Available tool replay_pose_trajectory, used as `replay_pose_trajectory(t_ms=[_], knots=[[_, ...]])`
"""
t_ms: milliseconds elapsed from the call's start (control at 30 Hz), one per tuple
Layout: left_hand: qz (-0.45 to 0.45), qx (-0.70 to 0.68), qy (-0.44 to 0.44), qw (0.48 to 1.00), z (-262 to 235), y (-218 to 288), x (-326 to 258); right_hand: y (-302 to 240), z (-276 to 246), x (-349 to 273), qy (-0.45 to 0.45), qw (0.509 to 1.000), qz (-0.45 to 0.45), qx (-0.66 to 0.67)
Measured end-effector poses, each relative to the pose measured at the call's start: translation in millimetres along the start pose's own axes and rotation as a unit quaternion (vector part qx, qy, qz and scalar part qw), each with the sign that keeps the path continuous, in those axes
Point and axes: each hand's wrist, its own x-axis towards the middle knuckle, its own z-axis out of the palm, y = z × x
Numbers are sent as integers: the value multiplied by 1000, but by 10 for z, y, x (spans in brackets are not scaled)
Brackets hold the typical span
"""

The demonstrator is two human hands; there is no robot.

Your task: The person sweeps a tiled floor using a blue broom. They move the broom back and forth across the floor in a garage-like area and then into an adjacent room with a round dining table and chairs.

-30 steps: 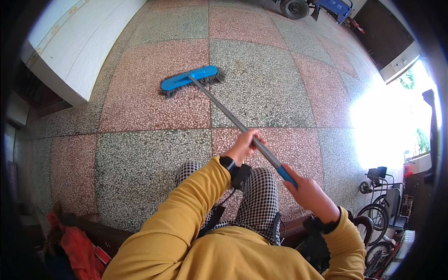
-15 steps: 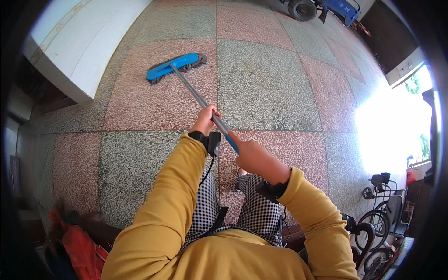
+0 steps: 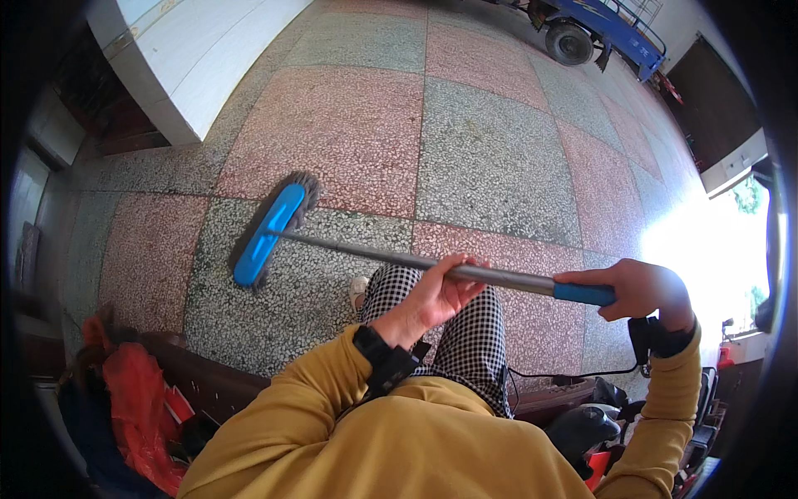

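Observation:
A dust mop with a flat blue head [image 3: 269, 235] and grey fringe lies against the speckled floor, left of my legs. Its grey metal pole [image 3: 357, 249] runs rightward across the front of my body. My left hand [image 3: 440, 298] holds the pole near its middle, palm turned up and fingers curled about it. At the pole's end my right hand [image 3: 640, 289] is closed round the blue grip [image 3: 584, 293], with its index finger stretched along the pole. Both wrists carry black straps with small devices.
A white-sided block [image 3: 199, 66] stands at the upper left. A blue cargo tricycle [image 3: 594, 29] is parked at the far right. Behind me, a dark wooden seat edge [image 3: 216, 374] passes a red plastic bag [image 3: 141, 407]. Bright daylight enters from the right.
The mop head has come nearer and turned from crosswise to steeply slanted. My right hand has swung out to the right and the pole now lies nearly level. My left hand has moved right and nearer.

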Motion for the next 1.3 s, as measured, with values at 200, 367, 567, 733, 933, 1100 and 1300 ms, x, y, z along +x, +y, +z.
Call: replay_pose_trajectory(t_ms=[200, 367, 567, 733, 933, 1100, 1300], knots=[[83, -17, 117, 989, -301, 159, -216, -63, -24, 546, -40, 994, -103, 17], [300, 13, 135, 944, -1198, 1106, -448, -518, 480, 1705, 32, 969, -242, 46], [330, 126, 363, 862, -2134, 2460, -1322, -1795, 1063, 2895, 51, 965, -252, 58], [359, 192, 391, 826, -2248, 2897, -1427, -2005, 1046, 3108, 116, 951, -282, 50], [210, 250, 297, 897, -1758, 2263, -529, -663, 782, 2497, 177, 967, -180, 44], [-116, 325, 221, 912, -921, 1037, 209, 400, 947, 981, 182, 981, -50, 42], [-271, 371, 58, 886, -64, -200, 685, 664, 1360, -634, 196, 961, 115, 158]])
